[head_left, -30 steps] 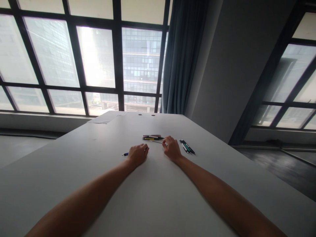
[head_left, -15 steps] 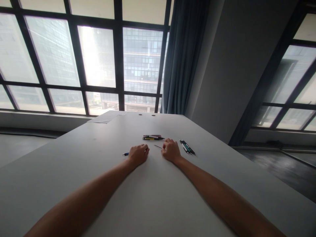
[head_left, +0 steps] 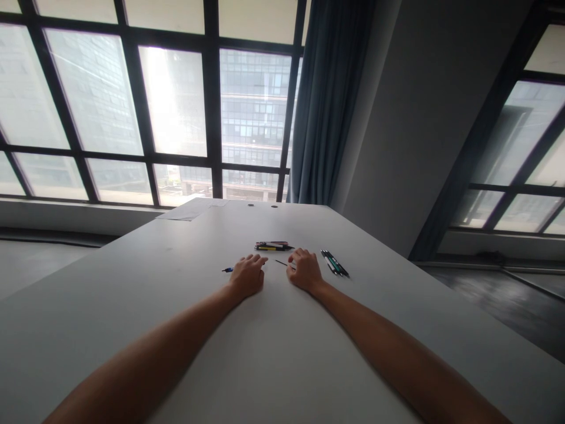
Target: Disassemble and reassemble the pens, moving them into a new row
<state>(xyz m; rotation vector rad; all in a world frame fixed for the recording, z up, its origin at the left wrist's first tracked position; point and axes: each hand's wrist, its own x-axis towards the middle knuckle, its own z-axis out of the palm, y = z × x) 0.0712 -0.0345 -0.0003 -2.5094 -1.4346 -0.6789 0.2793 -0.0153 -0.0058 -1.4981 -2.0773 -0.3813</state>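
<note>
On the white table, my left hand (head_left: 247, 274) has its fingers stretched out and the thumb apart. A blue pen (head_left: 227, 270) shows its end left of that hand; the rest is hidden behind it. My right hand (head_left: 304, 270) is closed, thumb and fingers pinching a thin dark pen refill (head_left: 279, 262) that points left towards the left hand. Just beyond the hands lies a bunch of pens (head_left: 271, 246), with yellow, black and reddish parts. Right of my right hand is a second group of pens (head_left: 334, 263), green, white and black.
The white table (head_left: 273, 353) runs away towards a large window. Sheets of paper (head_left: 188, 211) lie at its far left corner. Two dark round spots (head_left: 274, 206) are near the far edge. A blue curtain (head_left: 315, 129) hangs behind, beside a grey pillar (head_left: 410, 129).
My left hand's fingers have opened out from a curled grip, and the blue pen's end has shifted slightly up and right. My right hand has barely moved.
</note>
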